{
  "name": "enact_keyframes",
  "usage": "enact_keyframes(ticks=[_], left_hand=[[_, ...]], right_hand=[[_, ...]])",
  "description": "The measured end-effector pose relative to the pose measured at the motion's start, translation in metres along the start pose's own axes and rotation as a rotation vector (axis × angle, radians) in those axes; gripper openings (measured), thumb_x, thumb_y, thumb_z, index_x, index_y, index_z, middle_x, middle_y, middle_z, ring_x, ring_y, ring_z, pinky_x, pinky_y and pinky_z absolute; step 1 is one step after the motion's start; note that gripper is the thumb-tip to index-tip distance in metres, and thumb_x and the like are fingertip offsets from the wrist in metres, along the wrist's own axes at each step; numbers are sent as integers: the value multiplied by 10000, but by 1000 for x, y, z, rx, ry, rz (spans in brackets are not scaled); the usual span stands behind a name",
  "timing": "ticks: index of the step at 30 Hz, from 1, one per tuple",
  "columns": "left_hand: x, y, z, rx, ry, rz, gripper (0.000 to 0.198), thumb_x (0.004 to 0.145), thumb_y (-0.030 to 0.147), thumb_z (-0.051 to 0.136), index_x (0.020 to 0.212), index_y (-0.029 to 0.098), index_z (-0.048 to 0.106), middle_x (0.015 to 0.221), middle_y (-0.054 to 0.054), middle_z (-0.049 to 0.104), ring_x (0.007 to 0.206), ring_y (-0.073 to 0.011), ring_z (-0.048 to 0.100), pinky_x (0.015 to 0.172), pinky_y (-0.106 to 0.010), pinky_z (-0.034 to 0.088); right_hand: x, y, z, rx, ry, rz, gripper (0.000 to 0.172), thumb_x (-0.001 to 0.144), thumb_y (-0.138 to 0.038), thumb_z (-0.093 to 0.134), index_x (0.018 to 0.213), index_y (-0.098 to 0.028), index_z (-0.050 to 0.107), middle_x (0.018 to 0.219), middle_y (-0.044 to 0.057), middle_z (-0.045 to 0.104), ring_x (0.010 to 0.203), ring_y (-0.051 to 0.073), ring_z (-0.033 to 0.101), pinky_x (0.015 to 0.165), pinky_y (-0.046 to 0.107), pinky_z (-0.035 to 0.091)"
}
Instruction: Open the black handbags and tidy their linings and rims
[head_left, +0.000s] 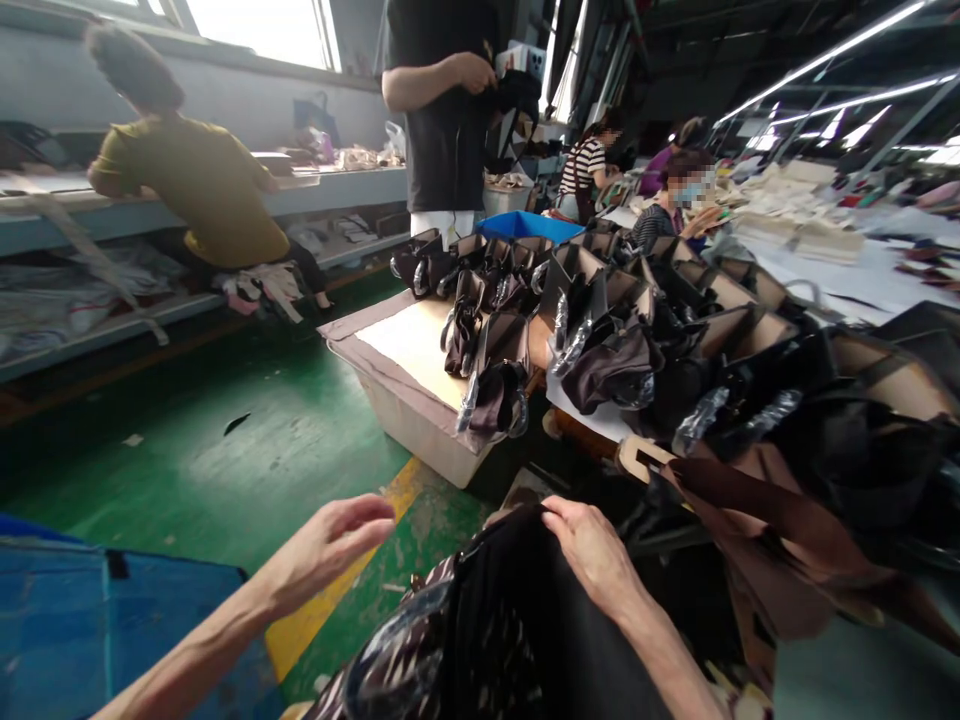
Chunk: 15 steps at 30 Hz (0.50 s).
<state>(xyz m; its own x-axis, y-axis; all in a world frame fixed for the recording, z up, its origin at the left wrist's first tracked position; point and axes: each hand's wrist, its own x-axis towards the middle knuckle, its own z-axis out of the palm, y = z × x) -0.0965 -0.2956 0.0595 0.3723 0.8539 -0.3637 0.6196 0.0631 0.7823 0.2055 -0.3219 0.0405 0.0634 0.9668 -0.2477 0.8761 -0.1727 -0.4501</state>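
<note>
Across my lap lies a black bag (pixel 551 610), its upper edge raised toward my right hand. My right hand (pixel 592 550) pinches that edge between thumb and fingers. My left hand (pixel 349 535) hovers apart from the bag, over the green floor, its fingers stretched out and nothing in them. A loop wrapped in clear plastic (pixel 401 640) shows on the bag's left side, beside dark cloth with light streaks. The lower part of the bag runs out of view.
Several dark bags (pixel 607 370) with plastic-wrapped handles crowd the table ahead. A cloth-topped pale bin (pixel 405 410) stands before me. Brown straps (pixel 787 530) hang at right, and a blue box (pixel 135 620) sits at lower left. A standing person (pixel 446 130) and several seated people work beyond.
</note>
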Motion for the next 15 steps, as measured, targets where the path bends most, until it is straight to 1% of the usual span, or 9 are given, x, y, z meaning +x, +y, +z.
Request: enact_keyframes(ticks=[3,5,7,9,10,13,15], left_hand=[[9,34,28,-25,-74,153,485,715,451,587,1136,216,527,1097,-17,578,983,-207,500,864,-270,382],[18,52,43,-45,-149,185,506,670,422,623,1119,208,532,1036,-11,593,921,-199,514,798,-258,399],[29,62,49,-72,-242,181,404,669,353,599,1038,189,572,897,7,611,804,-178,527,678,-237,407],[42,61,47,-113,-307,159,320,649,248,547,955,172,603,792,22,602,719,-159,518,582,-216,380],[49,57,45,-146,-338,140,323,622,202,527,931,165,612,764,26,597,698,-152,512,558,-209,366],[72,38,41,-329,-448,68,393,540,133,508,915,142,627,733,26,597,669,-137,502,553,-199,355],[84,22,43,-473,-515,20,414,515,120,518,912,128,636,722,20,606,655,-129,502,574,-200,365]], right_hand=[[5,-4,-3,10,14,24,243,836,-258,370,811,-241,611,786,22,662,835,173,590,679,240,380],[9,-7,-5,2,32,37,239,832,-263,374,819,-240,612,799,25,659,850,174,584,691,243,378],[12,-9,-7,-20,55,45,234,826,-264,383,826,-235,615,818,33,658,873,179,578,702,245,378],[14,-9,-8,-37,61,46,233,824,-259,385,827,-232,617,819,37,658,882,183,577,709,246,378],[14,-9,-8,-39,49,43,235,824,-256,384,822,-233,618,813,36,659,876,182,580,707,245,379],[14,-4,-6,-44,-20,28,233,821,-250,392,802,-228,624,800,34,663,849,174,589,714,241,382],[15,1,-3,-60,-62,33,229,817,-251,406,838,-226,633,828,40,668,864,179,585,739,247,384]])
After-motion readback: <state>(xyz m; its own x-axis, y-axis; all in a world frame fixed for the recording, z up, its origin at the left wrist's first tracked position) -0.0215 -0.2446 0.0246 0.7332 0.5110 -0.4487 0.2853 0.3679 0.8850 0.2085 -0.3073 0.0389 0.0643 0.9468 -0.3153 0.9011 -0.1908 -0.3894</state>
